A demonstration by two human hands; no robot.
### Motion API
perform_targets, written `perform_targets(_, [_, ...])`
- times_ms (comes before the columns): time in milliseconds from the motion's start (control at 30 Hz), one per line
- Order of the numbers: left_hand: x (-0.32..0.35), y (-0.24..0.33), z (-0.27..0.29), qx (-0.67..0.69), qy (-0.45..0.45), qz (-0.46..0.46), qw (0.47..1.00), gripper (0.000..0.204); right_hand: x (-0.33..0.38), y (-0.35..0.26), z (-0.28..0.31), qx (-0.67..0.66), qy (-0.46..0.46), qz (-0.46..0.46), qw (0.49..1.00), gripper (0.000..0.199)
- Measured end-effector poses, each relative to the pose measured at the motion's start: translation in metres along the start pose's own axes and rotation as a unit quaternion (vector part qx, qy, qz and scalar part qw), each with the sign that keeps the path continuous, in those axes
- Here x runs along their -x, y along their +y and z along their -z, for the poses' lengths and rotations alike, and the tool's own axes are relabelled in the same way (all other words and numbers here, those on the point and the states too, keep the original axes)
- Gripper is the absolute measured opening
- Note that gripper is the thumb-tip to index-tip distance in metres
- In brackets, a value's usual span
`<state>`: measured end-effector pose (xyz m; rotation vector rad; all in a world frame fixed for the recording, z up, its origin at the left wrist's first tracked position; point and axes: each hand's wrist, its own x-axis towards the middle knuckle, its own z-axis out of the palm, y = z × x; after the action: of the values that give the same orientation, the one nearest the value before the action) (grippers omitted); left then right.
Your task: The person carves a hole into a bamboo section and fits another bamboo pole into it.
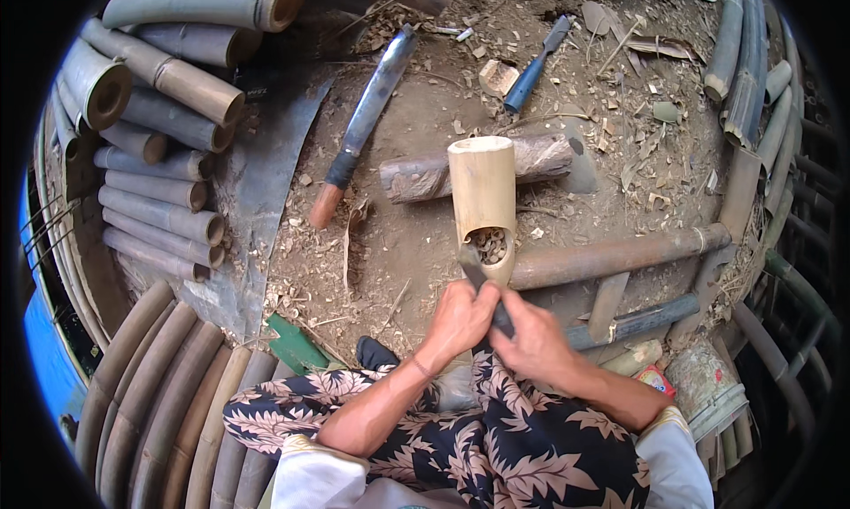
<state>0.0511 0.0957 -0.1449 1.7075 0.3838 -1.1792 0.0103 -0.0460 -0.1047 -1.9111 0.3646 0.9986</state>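
Note:
A pale, peeled bamboo section [482, 195] lies in front of me, its far end propped on a short dark log [416, 177]. A cut opening near its close end shows shavings inside. Both my hands hold one dark carving tool [474, 266] whose tip sits at that opening. My left hand [458, 319] wraps the shaft near the bamboo. My right hand [534, 341] grips the handle just behind it. My forearms come up from my lap, over floral-patterned trousers.
A large machete [365, 119] with an orange handle lies on the dirt at upper left. A blue-handled chisel [531, 71] lies farther back. Stacked bamboo poles [159, 155] fill the left; more poles line the right. A long dark pole [611, 254] lies right of the workpiece. Wood chips cover the ground.

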Motion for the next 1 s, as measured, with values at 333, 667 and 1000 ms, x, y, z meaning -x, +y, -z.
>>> perform_targets(333, [-0.008, 0.027, -0.043, 0.553, -0.057, 0.002, 0.831, 0.031, -0.044, -0.069, 0.095, 0.506, -0.078, 0.148, 0.846, 0.023])
perform_targets(667, [-0.015, 0.018, -0.036, 0.769, -0.127, 0.009, 0.626, 0.043, -0.094, -0.148, 0.072, 0.69, -0.257, 0.173, 0.654, 0.012])
perform_targets(1000, [0.02, -0.076, -0.021, 0.168, 0.096, -0.121, 0.974, 0.062, -0.042, -0.004, 0.099, 0.306, -0.127, 0.179, 0.927, 0.031])
